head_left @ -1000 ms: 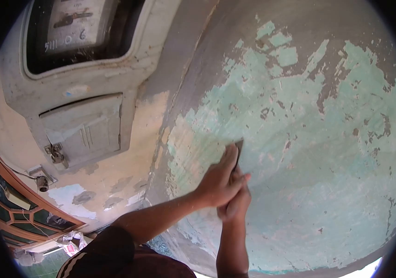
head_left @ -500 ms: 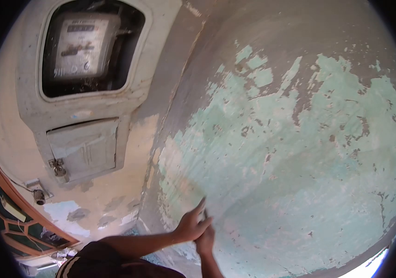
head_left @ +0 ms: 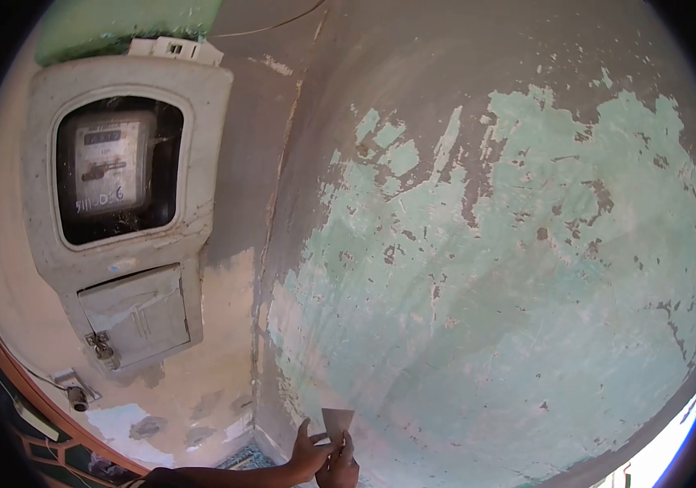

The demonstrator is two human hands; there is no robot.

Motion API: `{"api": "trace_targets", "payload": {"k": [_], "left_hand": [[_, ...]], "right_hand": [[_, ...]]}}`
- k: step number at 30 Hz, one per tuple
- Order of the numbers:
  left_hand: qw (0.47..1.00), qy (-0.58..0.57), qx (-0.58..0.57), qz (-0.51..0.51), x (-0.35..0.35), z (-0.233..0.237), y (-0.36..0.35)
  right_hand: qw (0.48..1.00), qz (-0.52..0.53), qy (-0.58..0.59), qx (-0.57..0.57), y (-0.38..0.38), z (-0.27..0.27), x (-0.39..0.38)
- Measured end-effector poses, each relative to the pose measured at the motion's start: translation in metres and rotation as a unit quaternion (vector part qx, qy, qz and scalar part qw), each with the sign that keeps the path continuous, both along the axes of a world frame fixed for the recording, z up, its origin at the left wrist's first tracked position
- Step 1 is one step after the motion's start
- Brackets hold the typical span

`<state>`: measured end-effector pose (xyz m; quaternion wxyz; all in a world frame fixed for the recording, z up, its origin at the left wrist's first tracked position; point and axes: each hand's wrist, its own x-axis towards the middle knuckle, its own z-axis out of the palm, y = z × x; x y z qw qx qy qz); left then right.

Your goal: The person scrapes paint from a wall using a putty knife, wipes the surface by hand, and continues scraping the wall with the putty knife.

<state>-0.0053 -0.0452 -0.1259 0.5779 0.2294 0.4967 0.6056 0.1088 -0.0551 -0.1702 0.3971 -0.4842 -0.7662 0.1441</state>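
A putty knife (head_left: 337, 421) with a flat, wide metal blade points up at the bottom middle of the view. My right hand (head_left: 343, 469) is closed around its handle, one finger lying along the base of the blade. Just left of it is my left hand (head_left: 307, 455), thumb and fingers apart, its fingertips reaching to the handle by my right hand. Whether they press on the knife is hard to make out. Behind both hands rises the wall (head_left: 462, 342), with worn pale green paint and bare grey patches.
At the left, a grey meter box (head_left: 132, 244) with a dark window juts from the wall, a padlock (head_left: 102, 348) on its small door. Below are a socket fitting (head_left: 77, 397) with a cable and a brown-framed window (head_left: 6, 358). A cracked corner seam (head_left: 270, 236) runs down the wall.
The view has tilted up and shifted, so the meter box shows whole and my hands sit lower. The putty knife's blade now shows plainly; before, it was blurred or hidden.
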Motion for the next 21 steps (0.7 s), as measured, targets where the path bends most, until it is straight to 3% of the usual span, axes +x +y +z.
{"api": "trace_targets", "payload": {"k": [2, 3, 7, 10, 13, 16, 17, 19, 21], "left_hand": [[0.996, 0.054, 0.058, 0.035, 0.003, 0.020, -0.004], [0.979, 0.167, 0.113, 0.037, 0.003, -0.003, -0.004], [0.956, 0.278, 0.086, -0.027, 0.010, -0.010, -0.017], [0.919, 0.355, 0.164, 0.061, 0.006, -0.022, -0.011], [0.995, 0.095, -0.036, -0.018, -0.012, 0.000, -0.018], [0.999, -0.009, -0.017, -0.030, -0.033, -0.004, 0.000], [0.999, -0.036, -0.022, -0.013, -0.038, 0.016, 0.006], [0.990, 0.107, 0.092, 0.015, -0.042, 0.040, 0.018], [0.917, 0.340, 0.197, 0.060, -0.052, 0.095, 0.029]], "right_hand": [[0.999, 0.004, 0.025, -0.041, -0.013, 0.023, -0.006], [0.998, 0.011, 0.040, -0.042, -0.015, 0.023, -0.007], [0.992, 0.024, 0.053, -0.115, -0.025, 0.039, -0.005], [0.989, 0.049, -0.089, -0.105, -0.023, 0.027, 0.000], [0.984, 0.137, -0.011, -0.109, -0.030, 0.026, 0.024], [0.992, 0.099, 0.046, -0.070, -0.038, 0.084, 0.065], [0.996, 0.067, 0.038, -0.038, -0.033, 0.100, 0.085], [0.998, -0.004, 0.023, 0.054, -0.025, 0.137, 0.126], [0.985, -0.055, -0.011, 0.164, -0.016, 0.188, 0.168]]}}
